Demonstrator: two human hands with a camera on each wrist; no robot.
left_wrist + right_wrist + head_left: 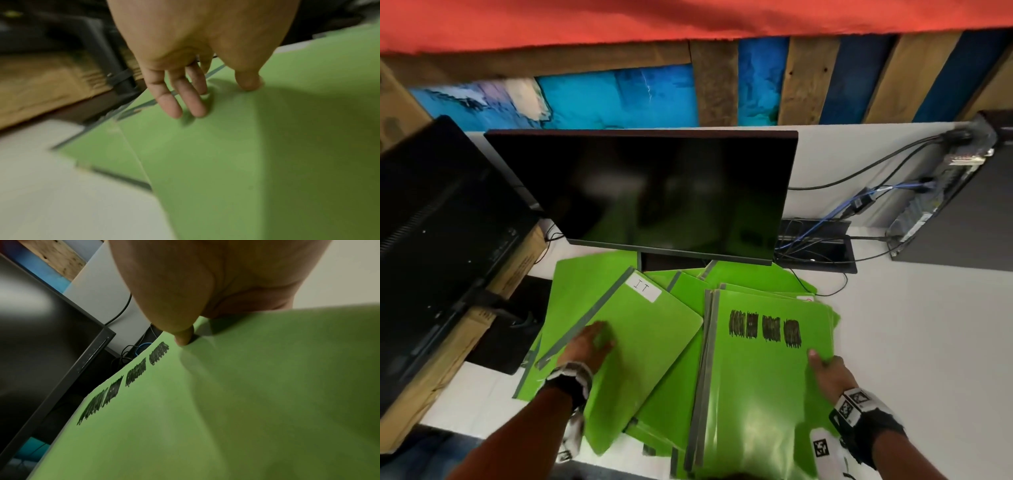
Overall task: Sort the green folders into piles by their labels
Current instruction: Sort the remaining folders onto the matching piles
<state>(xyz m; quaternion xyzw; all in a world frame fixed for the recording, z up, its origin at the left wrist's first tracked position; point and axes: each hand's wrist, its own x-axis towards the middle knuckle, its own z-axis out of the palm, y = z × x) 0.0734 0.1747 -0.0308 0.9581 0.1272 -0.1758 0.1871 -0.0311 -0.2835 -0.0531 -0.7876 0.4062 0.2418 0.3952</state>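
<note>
A green folder with a white "IT" label (643, 289) lies tilted on a heap of green folders left of centre. My left hand (599, 337) rests flat on this IT folder (654, 335), fingers straight; the left wrist view shows the fingertips (193, 107) pressing the green cover (246, 162). To the right is a stack of green folders (763, 383) whose top cover bears black scribbled marks (763, 329). My right hand (822, 365) grips the stack's right edge, thumb (183, 335) on top of the cover (226, 402), fingers hidden beneath.
More green folders (756, 277) lie fanned under both, up to the foot of a dark monitor (654, 192). Another monitor (438, 222) sits on a cardboard box at the left. A computer case (945, 192) and cables (825, 240) are at the back right of the white desk (914, 342).
</note>
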